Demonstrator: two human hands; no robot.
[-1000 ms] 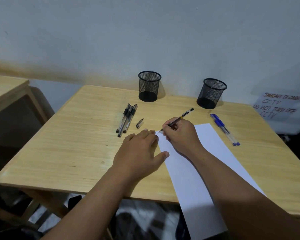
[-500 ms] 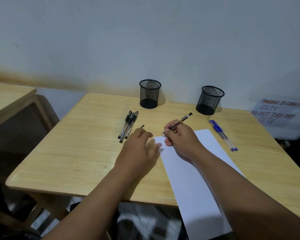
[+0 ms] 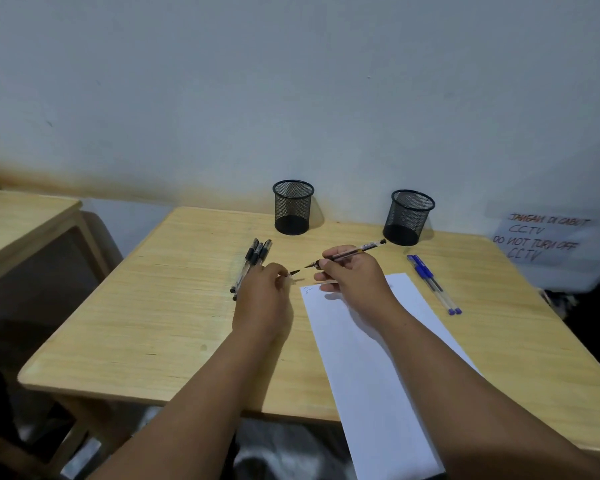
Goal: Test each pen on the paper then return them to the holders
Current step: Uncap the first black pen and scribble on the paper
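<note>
The black pen (image 3: 347,255) is gripped in the right hand (image 3: 352,273), fingers curled round its barrel, and is lifted off the paper (image 3: 371,358) with its tip pointing left and its back end angled up toward the right holder (image 3: 408,217). A pale band of print runs along the barrel, but it is too small to read. Just left of the pen's tip, the left hand (image 3: 264,299) pinches a small dark cap (image 3: 294,272) between its fingertips; cap and tip are close but not touching.

The paper lies on the table (image 3: 146,306) below the right hand, its near end hanging over the table's front edge. Near its top left corner sits a short handwritten squiggle (image 3: 308,289), possibly a single looped stroke.

Left of the paper, beyond the left hand, three black pens (image 3: 252,263) lie side by side, touching. Right of the paper, two blue pens (image 3: 432,284) lie together. Beyond the paper stand two black mesh holders near the wall: the left holder (image 3: 292,206) and the right holder, well apart from each other.

Far right of the paper, a white sign (image 3: 544,239) carries red and dark handwriting: "JANGAN DI CABUT CCTV" and "DO NOT TURN OFF CCTV". A second wooden table (image 3: 18,216) stands far left of the paper.
</note>
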